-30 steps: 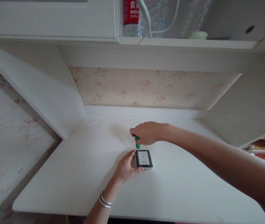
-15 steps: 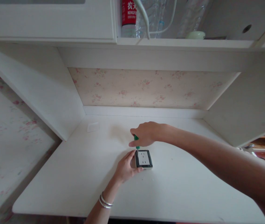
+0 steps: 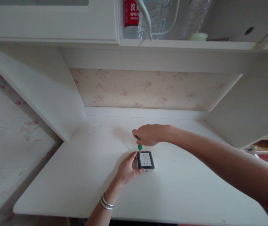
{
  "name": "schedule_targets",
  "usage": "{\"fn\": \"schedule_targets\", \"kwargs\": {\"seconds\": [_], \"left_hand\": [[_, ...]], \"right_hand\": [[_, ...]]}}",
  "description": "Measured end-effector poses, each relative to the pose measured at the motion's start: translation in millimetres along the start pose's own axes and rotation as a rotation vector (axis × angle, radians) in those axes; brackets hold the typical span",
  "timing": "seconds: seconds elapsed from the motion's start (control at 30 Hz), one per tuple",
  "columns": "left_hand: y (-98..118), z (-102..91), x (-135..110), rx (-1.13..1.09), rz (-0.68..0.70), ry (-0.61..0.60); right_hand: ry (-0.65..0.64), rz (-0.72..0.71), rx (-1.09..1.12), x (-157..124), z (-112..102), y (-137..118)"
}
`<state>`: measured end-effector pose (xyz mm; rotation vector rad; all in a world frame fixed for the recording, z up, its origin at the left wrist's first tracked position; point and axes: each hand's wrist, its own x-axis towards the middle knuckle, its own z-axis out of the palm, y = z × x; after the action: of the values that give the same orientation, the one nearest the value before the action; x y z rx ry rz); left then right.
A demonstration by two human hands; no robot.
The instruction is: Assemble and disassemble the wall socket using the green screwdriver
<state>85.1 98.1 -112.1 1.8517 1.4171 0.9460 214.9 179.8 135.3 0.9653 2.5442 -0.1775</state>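
L hand (image 3: 127, 169) grip pinches socket (image 3: 145, 160) w/ blk frame on wht counter (image 3: 190, 185); R hand (image 3: 146, 135) grip wraps grn screwdriver (image 3: 139, 147), tip at socket's upper L.

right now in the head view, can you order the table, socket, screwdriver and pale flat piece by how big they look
1. Table
2. Socket
Unsure: pale flat piece and green screwdriver; the right hand covers part of the screwdriver, so I won't rank them.
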Motion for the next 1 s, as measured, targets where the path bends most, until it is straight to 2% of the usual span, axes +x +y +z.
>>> {"fn": "schedule_targets", "kwargs": {"seconds": [0.07,0.2,0.23,0.4,0.43,0.57,0.6,0.73,0.77,0.93,1.0], "left_hand": [[0.9,-0.4,-0.1,-0.012,0.011,-0.002],[2.2,-1.0,0.2,-0.015,0.012,0.006],[2.2,-1.0,0.2,-0.016,0.014,0.005],[1.4,-1.0,0.0,-0.028,0.021,-0.011],[1.4,-1.0,-0.2,-0.025,0.017,-0.011],[1.7,-1.1,-0.9,-0.008,0.002,-0.007],[1.7,-1.1,-0.9,-0.008,0.002,-0.009],[0.2,-0.4,-0.6,0.002,0.004,-0.014],[-0.5,-0.2,-0.4,0.011,0.0,-0.015],[-2.8,0.5,-0.5,0.027,0.003,-0.016],[-2.7,0.3,-0.6,0.018,0.013,-0.013]], "right_hand": [[-0.039,-0.047,0.024,0.5,0.0,0.8],[-0.026,0.09,0.037,2.4,0.7,0.6],[-0.015,0.087,0.029,2.6,0.9,0.6],[-0.027,-0.161,0.036,2.0,2.4,2.1],[-0.015,-0.158,0.05,2.2,3.3,2.4],[0.078,0.022,0.02,5.2,9.1,3.2],[0.095,0.015,-0.001,5.9,10.4,3.6],[0.107,-0.226,0.027,7.0,12.4,5.0],[0.109,-0.243,0.046,7.2,12.6,4.9],[0.179,-0.035,0.042,9.9,15.3,3.4],[0.175,-0.09,0.049,10.0,15.8,3.2]]}}
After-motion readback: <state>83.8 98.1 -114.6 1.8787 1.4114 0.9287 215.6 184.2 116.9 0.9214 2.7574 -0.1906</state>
